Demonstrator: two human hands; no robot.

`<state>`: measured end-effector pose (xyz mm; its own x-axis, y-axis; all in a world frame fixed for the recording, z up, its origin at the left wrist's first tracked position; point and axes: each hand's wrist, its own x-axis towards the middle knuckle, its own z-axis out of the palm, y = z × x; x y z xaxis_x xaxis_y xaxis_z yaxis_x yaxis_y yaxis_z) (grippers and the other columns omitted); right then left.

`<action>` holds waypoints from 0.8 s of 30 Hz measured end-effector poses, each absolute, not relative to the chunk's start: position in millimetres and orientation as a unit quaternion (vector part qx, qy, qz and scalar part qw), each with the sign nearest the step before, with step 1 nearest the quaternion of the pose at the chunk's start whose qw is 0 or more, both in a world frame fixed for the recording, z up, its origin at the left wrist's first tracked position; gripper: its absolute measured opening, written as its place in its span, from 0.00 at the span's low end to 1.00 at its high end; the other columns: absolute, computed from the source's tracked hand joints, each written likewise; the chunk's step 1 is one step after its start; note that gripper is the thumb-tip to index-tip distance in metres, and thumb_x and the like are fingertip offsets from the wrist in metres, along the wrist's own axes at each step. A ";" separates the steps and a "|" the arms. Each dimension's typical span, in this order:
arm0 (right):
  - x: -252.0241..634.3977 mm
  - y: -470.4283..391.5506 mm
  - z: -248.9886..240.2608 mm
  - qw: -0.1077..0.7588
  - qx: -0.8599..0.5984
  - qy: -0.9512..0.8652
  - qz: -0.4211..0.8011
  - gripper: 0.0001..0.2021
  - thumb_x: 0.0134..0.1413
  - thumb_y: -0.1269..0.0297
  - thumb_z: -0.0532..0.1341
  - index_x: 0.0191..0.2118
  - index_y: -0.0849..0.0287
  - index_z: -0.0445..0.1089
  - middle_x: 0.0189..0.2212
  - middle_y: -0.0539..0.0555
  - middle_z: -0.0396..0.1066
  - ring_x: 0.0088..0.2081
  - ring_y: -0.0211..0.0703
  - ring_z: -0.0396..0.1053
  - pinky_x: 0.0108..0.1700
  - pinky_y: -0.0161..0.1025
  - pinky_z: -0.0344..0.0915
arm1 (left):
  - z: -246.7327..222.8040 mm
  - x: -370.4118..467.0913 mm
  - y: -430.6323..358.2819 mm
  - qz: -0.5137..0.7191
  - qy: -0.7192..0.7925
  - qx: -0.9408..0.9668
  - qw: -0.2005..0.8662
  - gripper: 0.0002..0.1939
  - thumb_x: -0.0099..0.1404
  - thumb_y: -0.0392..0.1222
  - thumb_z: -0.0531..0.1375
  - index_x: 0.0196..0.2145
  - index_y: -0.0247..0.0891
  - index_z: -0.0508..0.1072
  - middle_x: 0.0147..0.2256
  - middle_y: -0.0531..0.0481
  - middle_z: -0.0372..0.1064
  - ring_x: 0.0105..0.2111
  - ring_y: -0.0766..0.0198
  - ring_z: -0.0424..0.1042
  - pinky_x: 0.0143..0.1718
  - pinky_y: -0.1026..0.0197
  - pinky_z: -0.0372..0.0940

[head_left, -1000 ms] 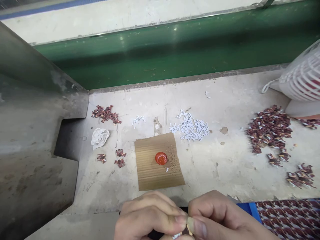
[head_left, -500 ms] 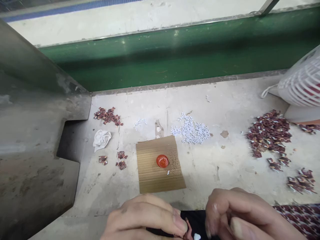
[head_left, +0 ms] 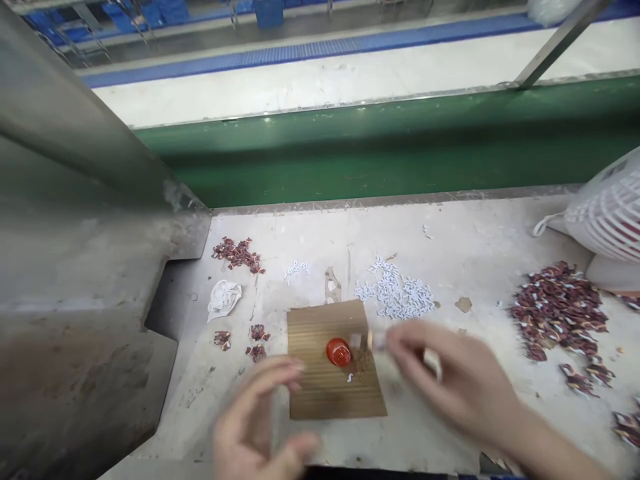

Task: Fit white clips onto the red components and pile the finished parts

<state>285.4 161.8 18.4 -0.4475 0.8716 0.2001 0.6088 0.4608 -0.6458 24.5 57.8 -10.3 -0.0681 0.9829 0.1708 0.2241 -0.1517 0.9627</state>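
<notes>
My left hand (head_left: 260,423) is at the near left edge of a cardboard square (head_left: 313,393), fingers and thumb apart with nothing visible between them. My right hand (head_left: 450,380) reaches in from the right, with its fingertips pinching a small pale and orange piece (head_left: 371,340), blurred by motion. That piece is over the right part of the cardboard, beside a small red cup-like container (head_left: 339,352). A single tiny white curved piece (head_left: 350,377) lies just below the container. Beyond the cardboard spreads a pile of white curved pieces (head_left: 400,293).
Small dark-red pieces form a big heap (head_left: 557,310) at right and a smaller one (head_left: 239,255) at left. Crumpled white paper (head_left: 224,299) lies at left. A white basket (head_left: 610,207) stands far right. A metal panel (head_left: 90,267) borders the left; a green strip (head_left: 350,160) runs behind.
My hands have separated. The right moved forward to the cardboard with a small piece; the left has opened and released the reddish-brown piece it held. The view has tilted up.
</notes>
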 end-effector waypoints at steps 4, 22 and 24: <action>317.5 290.5 -9.1 0.189 -0.625 -0.754 0.074 0.10 0.69 0.61 0.60 0.42 0.58 0.77 0.39 0.57 0.80 0.36 0.46 0.77 0.40 0.47 0.75 | -28.6 -29.0 63.2 0.292 0.714 0.628 0.105 0.14 0.68 0.46 0.66 0.51 0.48 0.77 0.50 0.44 0.71 0.50 0.47 0.74 0.52 0.43 0.70; 372.3 244.2 -6.3 -0.004 -0.473 -0.869 0.141 0.13 0.69 0.61 0.59 0.52 0.52 0.78 0.48 0.56 0.82 0.45 0.55 0.80 0.43 0.51 0.77 | -42.0 -89.6 75.3 0.241 0.735 0.623 0.119 0.16 0.63 0.59 0.64 0.39 0.47 0.80 0.45 0.48 0.83 0.42 0.52 0.84 0.31 0.61 0.78; 369.8 234.2 -10.4 0.006 -0.459 -0.878 0.135 0.16 0.71 0.62 0.53 0.49 0.55 0.79 0.47 0.59 0.82 0.44 0.59 0.80 0.40 0.54 0.76 | -37.9 -83.9 78.9 0.252 0.732 0.615 0.150 0.14 0.61 0.59 0.66 0.36 0.47 0.80 0.40 0.51 0.85 0.37 0.54 0.85 0.33 0.61 0.79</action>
